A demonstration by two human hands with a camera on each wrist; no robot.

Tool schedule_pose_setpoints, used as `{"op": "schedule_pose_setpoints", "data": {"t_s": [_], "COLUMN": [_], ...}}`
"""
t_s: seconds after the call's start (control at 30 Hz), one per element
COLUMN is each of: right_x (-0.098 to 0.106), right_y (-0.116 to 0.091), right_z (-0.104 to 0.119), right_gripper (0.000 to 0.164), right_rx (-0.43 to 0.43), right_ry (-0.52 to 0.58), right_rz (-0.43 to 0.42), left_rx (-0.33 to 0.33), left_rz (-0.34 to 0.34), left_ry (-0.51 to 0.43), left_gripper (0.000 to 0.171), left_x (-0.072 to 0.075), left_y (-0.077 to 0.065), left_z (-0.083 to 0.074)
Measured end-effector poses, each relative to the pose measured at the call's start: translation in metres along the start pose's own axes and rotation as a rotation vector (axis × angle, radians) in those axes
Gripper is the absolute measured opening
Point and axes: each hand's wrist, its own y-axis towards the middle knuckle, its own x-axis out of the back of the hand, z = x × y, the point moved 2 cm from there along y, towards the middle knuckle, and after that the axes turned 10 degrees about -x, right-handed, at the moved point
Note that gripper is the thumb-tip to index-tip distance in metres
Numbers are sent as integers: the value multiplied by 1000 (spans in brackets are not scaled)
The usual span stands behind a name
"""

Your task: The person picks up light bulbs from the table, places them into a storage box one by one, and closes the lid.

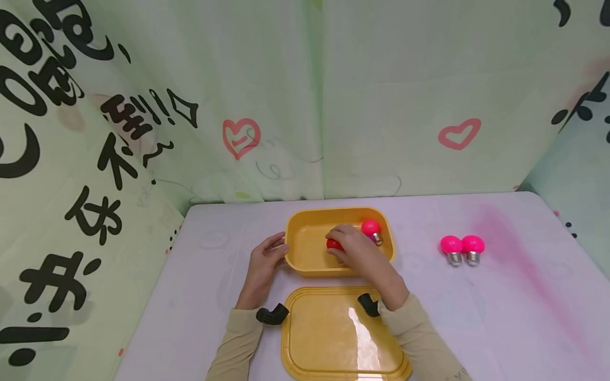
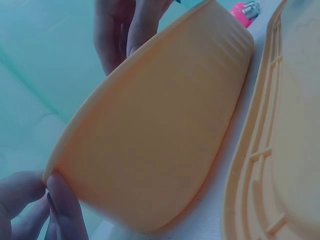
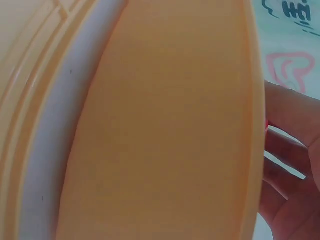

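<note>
My left hand (image 1: 264, 267) pinches the left rim of a yellow plastic box (image 1: 305, 238); in the left wrist view its thumb and fingers (image 2: 65, 207) meet across the rim. Inside the box, my right hand (image 1: 359, 251) holds a red light bulb (image 1: 334, 244) between thumb and fingers, its metal base partly hidden. A pink bulb (image 1: 370, 228) lies at the box's right end, something purple beside it. From the right wrist, the box wall (image 3: 165, 125) covers most of the bulb, and the right hand (image 3: 297, 165) shows beyond the rim.
A yellow lid (image 1: 329, 333) lies in front of the box, under the right forearm. To the right, two pink bulbs (image 1: 450, 244) with silver screw bases lie side by side on the white table (image 1: 229, 238). A pale green curtain (image 1: 381, 132) with writing and hearts hangs behind.
</note>
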Motion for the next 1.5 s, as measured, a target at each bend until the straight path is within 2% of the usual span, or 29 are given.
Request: {"op": "schedule_pose_setpoints", "data": {"t_s": [0.23,0.5,0.83,1.17,1.5], "right_x": [-11,-19,-27,-29,-19], "right_y": [7,10,13,14,12], "right_z": [6,8,5,5,2], "right_gripper": [28,28,24,23,34], "right_rx": [50,28,3,7,-8], "right_ry": [-30,-29,-44,-39,-37], "right_rz": [-13,-10,34,54,48], "left_rx": [-12,-2,-1,-8,-8], "left_rz": [9,-3,0,9,6], "left_ry": [-6,6,13,3,5], "left_gripper": [41,41,42,43,41], "left_x": [0,-1,-2,-2,0], "left_y": [1,1,2,2,2], "left_z": [0,0,2,3,1]}}
